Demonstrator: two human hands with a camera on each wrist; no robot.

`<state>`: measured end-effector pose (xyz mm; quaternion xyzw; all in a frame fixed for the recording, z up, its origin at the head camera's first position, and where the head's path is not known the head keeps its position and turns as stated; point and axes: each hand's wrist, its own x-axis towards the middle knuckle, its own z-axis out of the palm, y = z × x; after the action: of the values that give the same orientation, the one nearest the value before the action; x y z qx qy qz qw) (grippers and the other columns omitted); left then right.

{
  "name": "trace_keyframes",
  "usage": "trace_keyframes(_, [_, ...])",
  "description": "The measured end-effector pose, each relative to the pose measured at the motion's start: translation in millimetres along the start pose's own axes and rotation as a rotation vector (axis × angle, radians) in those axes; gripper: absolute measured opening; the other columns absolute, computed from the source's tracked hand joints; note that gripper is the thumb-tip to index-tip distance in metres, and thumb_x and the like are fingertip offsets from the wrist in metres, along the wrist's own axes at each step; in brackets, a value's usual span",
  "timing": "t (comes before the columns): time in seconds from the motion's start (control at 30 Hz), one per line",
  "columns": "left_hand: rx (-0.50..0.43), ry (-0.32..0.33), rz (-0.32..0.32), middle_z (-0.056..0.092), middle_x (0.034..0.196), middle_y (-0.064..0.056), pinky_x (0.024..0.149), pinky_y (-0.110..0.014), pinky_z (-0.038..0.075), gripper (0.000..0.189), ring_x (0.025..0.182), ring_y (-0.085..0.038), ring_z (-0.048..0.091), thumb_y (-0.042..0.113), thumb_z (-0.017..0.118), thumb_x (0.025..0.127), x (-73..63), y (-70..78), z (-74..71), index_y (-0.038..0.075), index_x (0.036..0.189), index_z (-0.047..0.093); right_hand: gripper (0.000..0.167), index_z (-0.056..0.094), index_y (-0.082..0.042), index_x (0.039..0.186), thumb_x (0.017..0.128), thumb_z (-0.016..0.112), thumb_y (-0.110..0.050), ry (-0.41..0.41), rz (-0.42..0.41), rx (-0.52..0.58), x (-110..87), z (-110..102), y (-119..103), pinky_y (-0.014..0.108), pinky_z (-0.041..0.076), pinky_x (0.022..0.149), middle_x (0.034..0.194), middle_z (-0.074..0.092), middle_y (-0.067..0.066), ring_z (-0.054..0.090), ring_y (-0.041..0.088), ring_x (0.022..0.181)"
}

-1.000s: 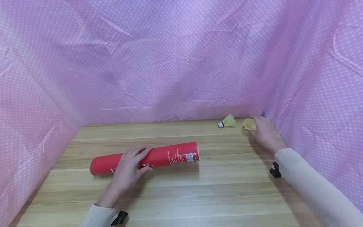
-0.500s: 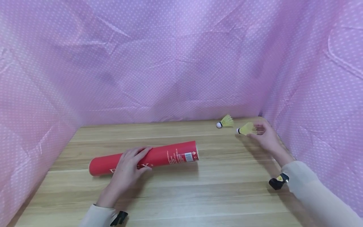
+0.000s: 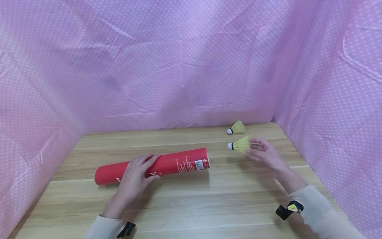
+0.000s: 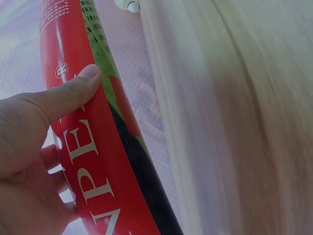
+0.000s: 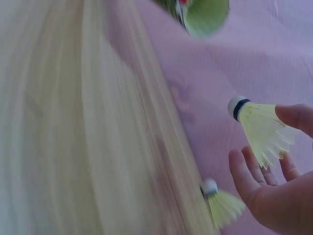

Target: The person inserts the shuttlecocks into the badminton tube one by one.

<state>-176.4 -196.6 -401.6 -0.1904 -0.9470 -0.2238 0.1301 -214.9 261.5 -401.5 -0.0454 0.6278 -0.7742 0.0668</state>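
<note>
A red shuttlecock tube (image 3: 179,162) lies lengthwise across the table, its right end slightly farther away. My left hand (image 3: 135,179) grips it around the middle, with the thumb across the lettered side in the left wrist view. In the right wrist view the tube's right end (image 5: 208,14) shows an open mouth. My right hand (image 3: 265,156) pinches a yellow shuttlecock (image 3: 241,144) by its skirt, the white cork pointing left toward the tube. Behind it, a second yellow shuttlecock (image 3: 236,127) lies on the table, cork to the left.
The wooden table (image 3: 191,205) ends at the back against a pink dotted cloth (image 3: 179,66), which also hangs along both sides. A black wrist strap (image 3: 289,209) sits on the right sleeve.
My right hand has lifted the shuttlecock from the back right and brought it left and nearer, its cork now turned to the left. The left hand and tube have stayed put.
</note>
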Motion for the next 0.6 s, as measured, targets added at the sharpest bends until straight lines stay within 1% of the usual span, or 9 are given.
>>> trace_keyframes(0.13, [-0.004,0.001,0.005,0.057,0.138,-0.009,0.107,-0.055,0.035,0.086,0.124,-0.033,0.049,0.022,0.094,0.069,1.2,-0.6,0.6,0.021,0.146,0.056,0.042,0.046,-0.003,0.129,0.093,0.060,0.011,-0.082,0.031,0.063,-3.3,23.7,4.0,0.039,0.050,0.100,0.118,0.061,0.006,0.064,0.015,0.106])
trace_keyframes(0.33, [-0.001,0.016,0.011,0.058,0.136,-0.011,0.106,-0.055,0.035,0.085,0.123,-0.035,0.050,0.021,0.095,0.068,2.6,1.3,2.1,0.019,0.144,0.057,0.041,0.050,-0.007,0.127,0.091,0.061,0.011,-0.178,0.054,0.106,-3.6,52.6,10.7,0.043,0.050,0.100,0.120,0.059,0.009,0.063,0.019,0.108])
trace_keyframes(0.47, [0.001,0.013,0.013,0.058,0.137,-0.011,0.106,-0.055,0.035,0.084,0.123,-0.036,0.050,0.021,0.095,0.068,3.1,2.5,2.5,0.018,0.144,0.058,0.043,0.049,-0.004,0.128,0.090,0.063,0.009,-0.195,0.099,0.094,-3.6,69.0,14.5,0.043,0.050,0.101,0.120,0.056,0.011,0.061,0.020,0.108])
trace_keyframes(0.6, [0.002,0.007,0.024,0.057,0.137,-0.011,0.106,-0.055,0.035,0.083,0.123,-0.036,0.050,0.021,0.094,0.070,3.5,3.6,2.9,0.019,0.144,0.057,0.053,0.043,0.001,0.137,0.090,0.067,0.004,-0.197,0.138,0.016,-2.9,81.3,17.7,0.042,0.050,0.100,0.128,0.052,0.017,0.059,0.023,0.113])
